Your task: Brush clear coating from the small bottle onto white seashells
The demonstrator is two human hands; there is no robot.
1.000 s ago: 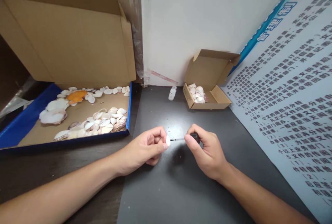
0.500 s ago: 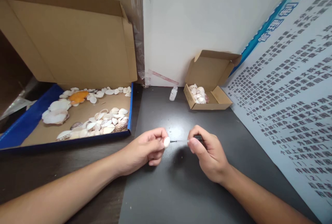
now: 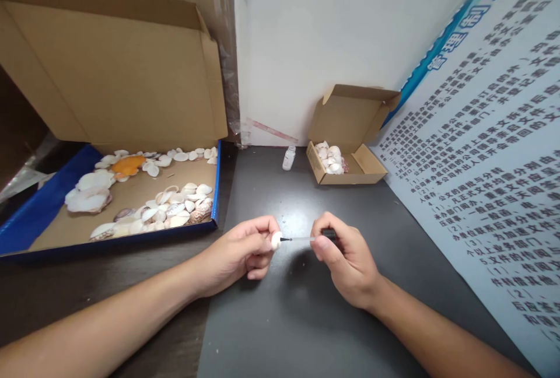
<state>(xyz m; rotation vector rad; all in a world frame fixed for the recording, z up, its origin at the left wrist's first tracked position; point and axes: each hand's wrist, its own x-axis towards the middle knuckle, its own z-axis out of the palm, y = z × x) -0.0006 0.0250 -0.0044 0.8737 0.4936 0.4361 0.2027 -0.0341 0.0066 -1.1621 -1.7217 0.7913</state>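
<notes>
Between the thumb and fingers of my left hand (image 3: 247,252) is a small white seashell (image 3: 275,241). My right hand (image 3: 345,258) pinches the dark cap of a thin applicator brush (image 3: 301,239); its pale stem points left and the dark tip touches the shell. Beyond my hands, a small white bottle (image 3: 289,158) stands on the dark grey tabletop (image 3: 280,331), its neck uncapped.
At the left lies a large open cardboard box (image 3: 144,191) with blue sides, holding many shells and an orange piece (image 3: 128,165). A small open cardboard box (image 3: 350,178) with white shells (image 3: 331,159) sits at the back right, beside a printed poster (image 3: 490,150).
The brush tip has stayed at the shell, and more of its dark end now shows. The shell has turned a little in my left fingers. The whole view has shifted slightly.
</notes>
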